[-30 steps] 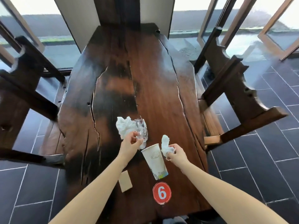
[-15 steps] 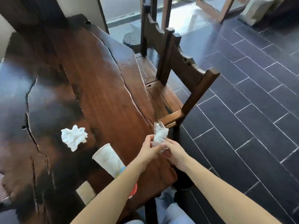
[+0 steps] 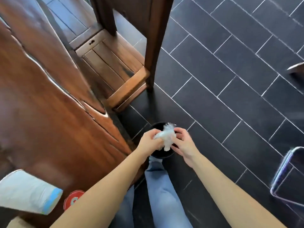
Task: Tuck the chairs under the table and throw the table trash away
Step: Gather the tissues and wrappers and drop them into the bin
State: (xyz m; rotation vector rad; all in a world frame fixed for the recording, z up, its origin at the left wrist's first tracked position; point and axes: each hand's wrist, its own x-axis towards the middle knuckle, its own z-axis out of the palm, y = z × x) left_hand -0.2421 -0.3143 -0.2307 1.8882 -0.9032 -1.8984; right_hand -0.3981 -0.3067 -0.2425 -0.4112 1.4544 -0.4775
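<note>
1. Head view: left hand [image 3: 150, 141] and right hand [image 3: 182, 143] both pinched the crumpled wrapper [image 3: 166, 137] above a black bin [image 3: 162, 154] on the floor.
2. Beside them stood the table [image 3: 49, 104]; a chair [image 3: 115, 66] sat partly tucked.
3. A paper cup [image 3: 28, 195] lay on the table.

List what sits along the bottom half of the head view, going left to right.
Paper cup → red number disc → left hand → plastic wad → right hand → a blurred dark frame at the right edge.

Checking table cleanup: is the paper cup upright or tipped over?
Tipped over: the paper cup lies on its side on the table.
</note>
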